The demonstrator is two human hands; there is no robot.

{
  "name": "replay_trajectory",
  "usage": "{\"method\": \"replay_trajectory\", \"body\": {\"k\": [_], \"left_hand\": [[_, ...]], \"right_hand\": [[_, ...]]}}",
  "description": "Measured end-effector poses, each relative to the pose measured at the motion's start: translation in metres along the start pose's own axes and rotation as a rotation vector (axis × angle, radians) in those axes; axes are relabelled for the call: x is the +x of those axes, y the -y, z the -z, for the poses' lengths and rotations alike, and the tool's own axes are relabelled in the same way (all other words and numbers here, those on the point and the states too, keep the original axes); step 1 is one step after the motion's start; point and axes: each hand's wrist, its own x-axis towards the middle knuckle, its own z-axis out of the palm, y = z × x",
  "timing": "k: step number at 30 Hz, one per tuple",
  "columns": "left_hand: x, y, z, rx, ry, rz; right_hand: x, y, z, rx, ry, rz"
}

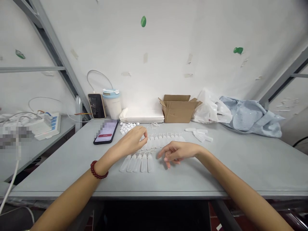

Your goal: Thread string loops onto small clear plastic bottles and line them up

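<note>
Two rows of small clear plastic bottles lie on the grey table (72,170): a near row (138,163) and a far row (166,140). My left hand (133,140), with a red bead bracelet at the wrist, pinches its fingertips at the left end of the far row, closed on a small white piece I cannot name. My right hand (176,152) rests just right of the near row, fingers loosely curled down onto the table, holding nothing visible. A pile of small white caps (127,127) lies just behind my left hand.
A lit phone (106,132) lies flat at the left. Along the back wall stand a second phone (96,106), a white cup (112,104), stacked white trays (142,115), an open cardboard box (178,108), a plastic bag (209,107) and blue cloth (250,117). Loose bottles (201,134) lie at right.
</note>
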Motion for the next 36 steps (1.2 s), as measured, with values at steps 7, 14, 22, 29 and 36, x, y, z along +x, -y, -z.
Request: {"method": "replay_trajectory", "body": {"k": [7, 14, 22, 29, 36], "left_hand": [[0.039, 0.033, -0.014, 0.046, 0.061, 0.033], [0.091, 0.049, -0.038, 0.123, 0.081, -0.026], [0.108, 0.044, -0.048, 0.123, 0.124, -0.05], [0.103, 0.047, -0.044, 0.086, 0.149, -0.026], [0.094, 0.046, -0.031, -0.091, 0.072, 0.041]], "right_hand": [[-0.038, -0.008, 0.041, -0.275, -0.441, -0.063], [-0.056, -0.043, 0.083, -0.791, -1.039, -0.426], [-0.061, -0.06, 0.095, -0.821, -1.014, -0.488], [-0.054, -0.064, 0.094, -0.763, -0.944, -0.428], [-0.046, -0.064, 0.092, -0.738, -0.92, -0.372]]}}
